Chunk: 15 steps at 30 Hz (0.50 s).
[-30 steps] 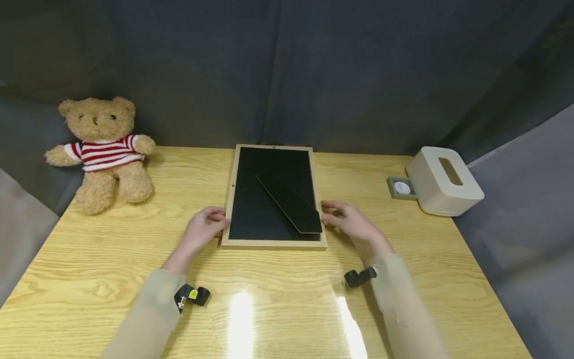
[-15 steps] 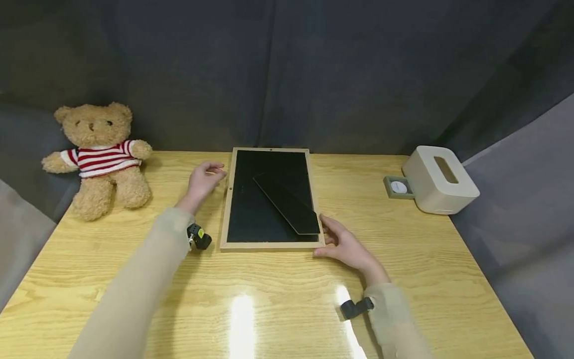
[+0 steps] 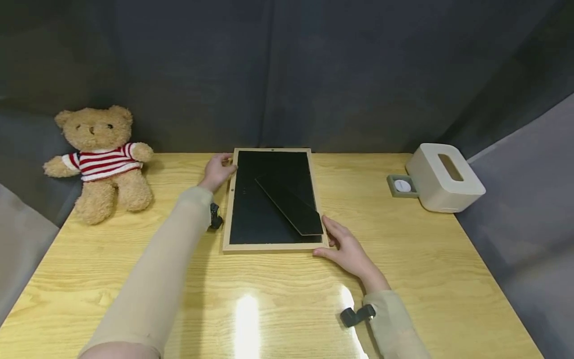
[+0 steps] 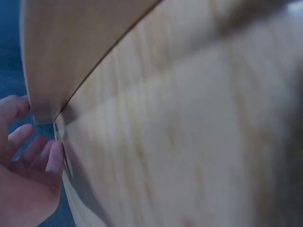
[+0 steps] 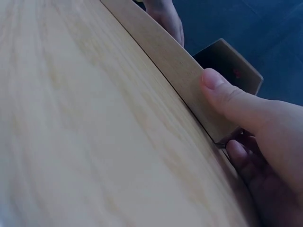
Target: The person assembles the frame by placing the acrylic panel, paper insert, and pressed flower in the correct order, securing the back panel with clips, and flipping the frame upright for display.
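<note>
This looks like a curtained-off booth: dark cloth (image 3: 269, 75) hangs beyond the wooden table (image 3: 287, 284), paler cloth (image 3: 529, 194) at the right.

The person wears long, plain sleeves of pale beige cloth, the left sleeve (image 3: 154, 279) fairly smooth along the forearm and the right sleeve (image 3: 396, 326) lightly creased, each reaching close to the wrist. Beside the left cuff (image 3: 196, 198) sits a small, black, blocky wrist camera (image 3: 215, 216), its finer details too small to tell. At the right cuff (image 3: 380, 300), another black wrist camera (image 3: 357, 315) shows a rounded, drum-like end joined to a short, angled piece.
</note>
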### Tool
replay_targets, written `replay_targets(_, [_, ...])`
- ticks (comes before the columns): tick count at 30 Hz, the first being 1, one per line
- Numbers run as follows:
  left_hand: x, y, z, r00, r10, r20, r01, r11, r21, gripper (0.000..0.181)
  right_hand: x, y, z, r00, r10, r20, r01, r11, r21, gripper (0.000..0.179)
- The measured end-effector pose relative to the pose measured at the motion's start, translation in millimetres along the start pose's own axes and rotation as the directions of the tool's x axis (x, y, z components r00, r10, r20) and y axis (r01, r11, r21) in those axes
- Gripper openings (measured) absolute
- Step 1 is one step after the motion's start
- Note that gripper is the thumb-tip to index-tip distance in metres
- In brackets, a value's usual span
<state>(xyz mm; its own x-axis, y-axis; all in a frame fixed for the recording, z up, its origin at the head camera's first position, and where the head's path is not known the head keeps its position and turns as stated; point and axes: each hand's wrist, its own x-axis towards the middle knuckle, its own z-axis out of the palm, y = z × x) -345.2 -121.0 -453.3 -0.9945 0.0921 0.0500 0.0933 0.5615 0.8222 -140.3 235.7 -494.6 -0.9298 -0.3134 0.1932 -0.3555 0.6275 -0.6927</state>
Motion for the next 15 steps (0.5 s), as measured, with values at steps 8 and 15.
replay_targets(8, [4.8, -1.2, 1.1, 0.996, -0.038, 0.078, 0.044, 0.995, -0.086, 0.046, -1.0, -0.5, -2.7, 1.0, 0.025, -0.003, -0.025, 1.0, 0.015, 0.093])
replay_targets(15, [5.4, 2.6, 1.2, 0.997, -0.047, 0.066, 0.049, 0.998, -0.035, 0.041, -1.8, 2.6, -0.6, 0.999, 0.025, -0.023, -0.025, 1.0, 0.016, 0.093])
